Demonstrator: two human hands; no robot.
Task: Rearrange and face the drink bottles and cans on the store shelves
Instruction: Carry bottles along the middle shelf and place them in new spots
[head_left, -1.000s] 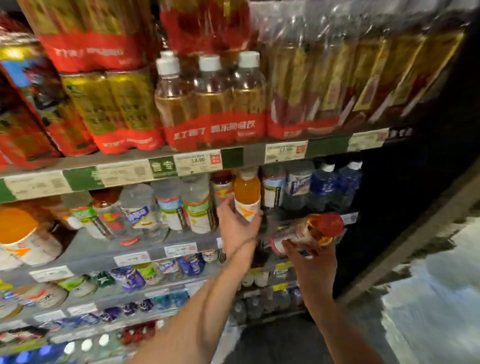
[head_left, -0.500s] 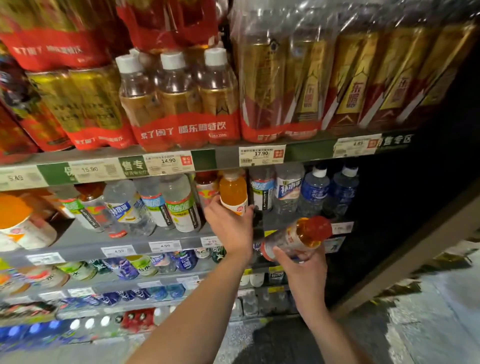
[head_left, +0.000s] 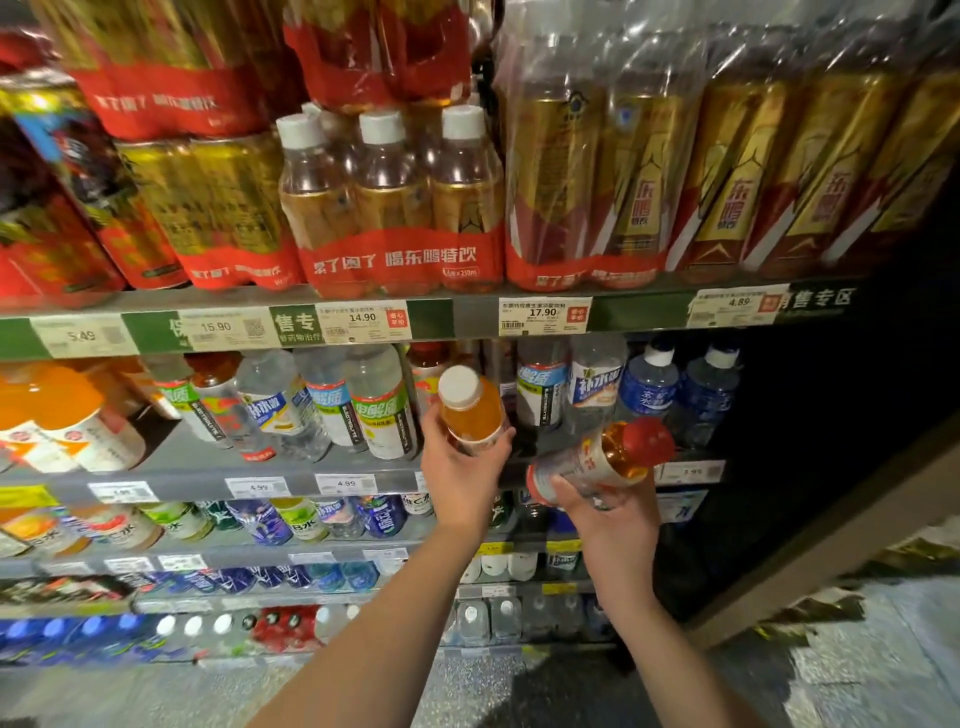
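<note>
My left hand (head_left: 460, 478) grips an orange drink bottle with a white cap (head_left: 470, 408), tilted toward me in front of the second shelf (head_left: 208, 478). My right hand (head_left: 608, 514) holds a red-capped bottle of amber drink (head_left: 597, 460) lying nearly on its side, cap pointing right, just in front of the shelf edge. Behind both hands stand clear and blue water bottles (head_left: 595, 387) in a row.
The top shelf (head_left: 467, 312) carries shrink-wrapped packs of gold and red drink bottles (head_left: 389, 208). Large orange bottles (head_left: 57, 415) stand at the left of the second shelf. Lower shelves hold several small bottles and cans. A dark shelf end panel (head_left: 831, 467) and the floor lie to the right.
My left hand has pulled the orange bottle off the shelf and tipped it toward me. The right hand keeps the red-capped bottle in about the same place.
</note>
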